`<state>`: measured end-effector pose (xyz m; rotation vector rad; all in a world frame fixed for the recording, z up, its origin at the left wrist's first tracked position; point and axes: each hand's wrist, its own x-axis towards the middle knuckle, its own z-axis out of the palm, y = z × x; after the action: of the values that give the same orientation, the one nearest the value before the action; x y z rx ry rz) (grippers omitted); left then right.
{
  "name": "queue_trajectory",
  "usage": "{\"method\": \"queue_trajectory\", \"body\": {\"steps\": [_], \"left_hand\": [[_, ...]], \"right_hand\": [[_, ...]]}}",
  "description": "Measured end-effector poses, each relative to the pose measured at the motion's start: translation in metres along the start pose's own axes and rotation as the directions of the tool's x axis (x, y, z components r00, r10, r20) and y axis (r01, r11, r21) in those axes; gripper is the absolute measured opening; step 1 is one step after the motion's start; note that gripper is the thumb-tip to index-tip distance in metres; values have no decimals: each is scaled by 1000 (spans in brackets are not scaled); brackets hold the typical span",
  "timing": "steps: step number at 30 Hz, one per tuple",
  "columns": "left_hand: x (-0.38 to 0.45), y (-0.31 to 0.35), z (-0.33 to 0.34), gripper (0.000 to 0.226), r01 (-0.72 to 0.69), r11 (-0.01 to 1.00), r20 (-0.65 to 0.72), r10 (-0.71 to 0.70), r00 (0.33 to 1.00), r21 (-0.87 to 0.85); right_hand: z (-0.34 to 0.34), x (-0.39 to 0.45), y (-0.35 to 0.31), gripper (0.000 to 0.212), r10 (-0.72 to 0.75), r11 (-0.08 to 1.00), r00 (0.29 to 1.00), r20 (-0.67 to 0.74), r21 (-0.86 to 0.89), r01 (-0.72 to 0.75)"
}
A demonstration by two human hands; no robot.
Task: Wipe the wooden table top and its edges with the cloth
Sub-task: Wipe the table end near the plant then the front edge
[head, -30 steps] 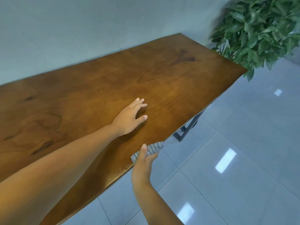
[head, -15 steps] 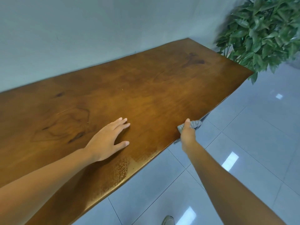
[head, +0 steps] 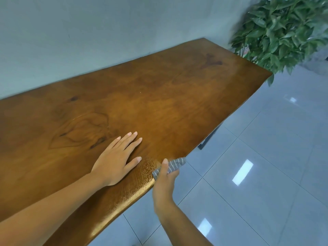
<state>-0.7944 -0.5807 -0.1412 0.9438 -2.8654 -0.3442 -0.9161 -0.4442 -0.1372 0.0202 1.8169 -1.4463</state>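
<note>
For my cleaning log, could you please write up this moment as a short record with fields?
Surface: wooden table set against a grey wall
Left hand: left hand flat on the table top, fingers straight
Right hand: right hand grips the cloth at the near edge
Cloth: grey striped cloth, pressed to the table's near edge
Wet trace: glossy streaks on the near rim beside the cloth
Nearby: leafy plant at the far end; tiled floor

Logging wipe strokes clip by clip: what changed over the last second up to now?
The right hand, gripping the cloth, slid along the table's near edge toward the plant end, then came back beside the left hand. The left hand stayed flat on the top; the grip on the cloth did not change.
</note>
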Motion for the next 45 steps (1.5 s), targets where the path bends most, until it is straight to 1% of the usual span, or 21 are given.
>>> {"method": "queue_trajectory", "body": {"steps": [3, 8, 10, 12, 13, 14, 18, 20, 24, 26, 29, 31, 33, 37, 40, 42, 45], "left_hand": [[1, 0, 1, 72, -7, 1000, -7, 7, 1000, 3], [3, -2, 4, 71, -3, 1000, -30, 3, 1000, 17], [3, -2, 4, 70, -5, 1000, -29, 5, 1000, 22], [5, -1, 4, 69, 1, 1000, -26, -1, 1000, 24], [5, -1, 3, 68, 6, 1000, -25, -5, 1000, 25], [5, 0, 3, 68, 9, 1000, -25, -9, 1000, 26], [6, 1, 3, 65, 17, 999, -26, -16, 1000, 37], [6, 1, 4, 65, 16, 999, -21, -16, 1000, 37], [4, 1, 3, 64, 1, 1000, -15, -1, 1000, 26], [4, 1, 0, 61, 8, 999, -26, -9, 1000, -35], [1, 4, -5, 56, 37, 984, -54, -47, 997, -174], [-4, 5, -9, 53, 69, 970, -109, -96, 989, -232], [-11, 6, -16, 53, 115, 962, -161, -158, 974, -248], [-39, -2, -32, 54, 174, 964, -152, -206, 967, -203], [-72, -15, -40, 58, 217, 966, -125, -235, 964, -141], [-97, -29, -41, 64, 262, 962, -91, -268, 959, -76], [-135, -50, -38, 74, 337, 942, -33, -337, 941, 0]], "right_hand": [[0, 1, 0, 63, 6, 1000, 1000, 2, -21, -6], [-23, 61, -40, 41, -82, 992, 996, -20, -95, 79], [-32, 82, -61, 51, -44, 994, 998, -49, -101, 38], [-37, 92, -75, 73, 5, 994, 993, -120, -105, -17], [-37, 92, -78, 77, 13, 993, 989, -144, -110, -29], [-36, 88, -79, 77, 18, 995, 987, -157, -95, -33], [-16, 59, -50, 73, 5, 999, 986, -168, 40, 2], [-3, 35, -27, 71, -12, 998, 988, -152, 64, 22], [27, -24, 35, 71, -48, 993, 996, -74, 103, 55], [38, -49, 55, 73, -45, 992, 999, -28, 120, 48], [39, -61, 64, 76, -48, 990, 998, 39, 138, 42], [33, -54, 59, 76, -53, 995, 996, 65, 92, 47], [25, -37, 46, 72, -40, 999, 998, 57, 36, 38], [-1, 14, -6, 70, -28, 999, 999, -45, -25, 27], [-22, 47, -36, 74, -33, 997, 997, -71, -76, 28], [-25, 54, -41, 77, -43, 997, 995, -85, -71, 37], [-13, 39, -27, 77, -93, 995, 988, -120, -34, 90]]}}
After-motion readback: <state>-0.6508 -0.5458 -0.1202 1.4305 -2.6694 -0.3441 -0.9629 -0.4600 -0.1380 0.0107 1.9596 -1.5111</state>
